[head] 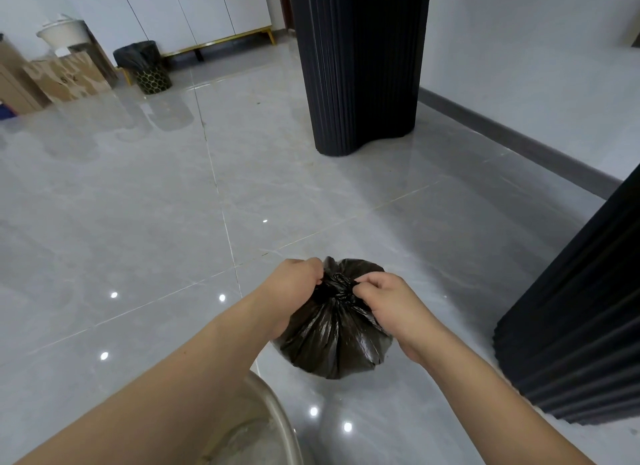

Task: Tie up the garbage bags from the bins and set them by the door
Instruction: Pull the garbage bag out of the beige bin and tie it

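Head view: left hand (294, 284) and right hand (388, 302) both pinch the garbage bag (332, 340) — at its gathered neck.

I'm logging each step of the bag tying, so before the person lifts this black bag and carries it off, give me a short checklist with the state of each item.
1. Bag mouth gathered: ok. The top of the black garbage bag is bunched into a twisted neck.
2. Both hands on the neck: ok. The left hand and the right hand each pinch the gathered plastic, one on either side.
3. Knot finished: cannot tell. The fingers cover the middle of the neck.
4. Bag intact: ok on the visible side; no tear or spill shows on the grey tiled floor.
5. Other bins done: not ok. The small bin by the cabinet has its black liner open.
6. Path to the door: cannot tell; no door is clearly in view.
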`<state>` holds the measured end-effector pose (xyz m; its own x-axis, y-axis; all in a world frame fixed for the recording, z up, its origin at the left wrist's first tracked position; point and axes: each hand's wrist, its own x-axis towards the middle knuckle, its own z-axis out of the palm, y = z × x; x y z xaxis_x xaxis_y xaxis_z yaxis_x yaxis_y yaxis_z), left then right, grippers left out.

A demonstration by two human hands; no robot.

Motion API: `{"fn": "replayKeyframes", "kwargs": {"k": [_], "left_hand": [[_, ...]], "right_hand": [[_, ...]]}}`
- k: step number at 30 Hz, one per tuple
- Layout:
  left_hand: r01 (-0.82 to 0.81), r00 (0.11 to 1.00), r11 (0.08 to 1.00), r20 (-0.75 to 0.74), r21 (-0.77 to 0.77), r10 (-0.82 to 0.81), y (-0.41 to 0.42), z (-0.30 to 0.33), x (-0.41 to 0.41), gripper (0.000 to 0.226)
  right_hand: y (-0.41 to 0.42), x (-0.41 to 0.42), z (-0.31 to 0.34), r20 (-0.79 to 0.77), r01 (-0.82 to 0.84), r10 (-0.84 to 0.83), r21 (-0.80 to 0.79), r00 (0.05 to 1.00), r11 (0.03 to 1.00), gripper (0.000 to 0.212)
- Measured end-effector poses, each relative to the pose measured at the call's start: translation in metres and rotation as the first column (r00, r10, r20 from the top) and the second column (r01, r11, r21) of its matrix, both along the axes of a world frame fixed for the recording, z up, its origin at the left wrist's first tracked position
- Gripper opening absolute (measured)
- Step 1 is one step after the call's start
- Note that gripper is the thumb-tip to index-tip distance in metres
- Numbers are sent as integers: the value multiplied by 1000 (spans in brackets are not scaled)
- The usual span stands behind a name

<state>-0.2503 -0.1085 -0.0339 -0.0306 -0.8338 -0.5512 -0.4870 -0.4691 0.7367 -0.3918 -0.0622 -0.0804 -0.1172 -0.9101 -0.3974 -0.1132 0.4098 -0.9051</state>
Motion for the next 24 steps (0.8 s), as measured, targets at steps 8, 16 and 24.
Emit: {"fn": "replayKeyframes", "kwargs": {"k": [8,16,24], "left_hand": [[110,981,994,163,2,-109,1,-22,4,39],[-134,987,981,-72,138,145,4,14,-1,26],[83,972,996,224,-14,-78,-4,-19,5,42]], "right_hand": [[1,-3,1,156,64,-70,44,985,997,18],[-2,-2,-3,-66,60,-61,-24,996,998,16],[-2,-2,-6,2,53,-53,-29,999,998,19]]}}
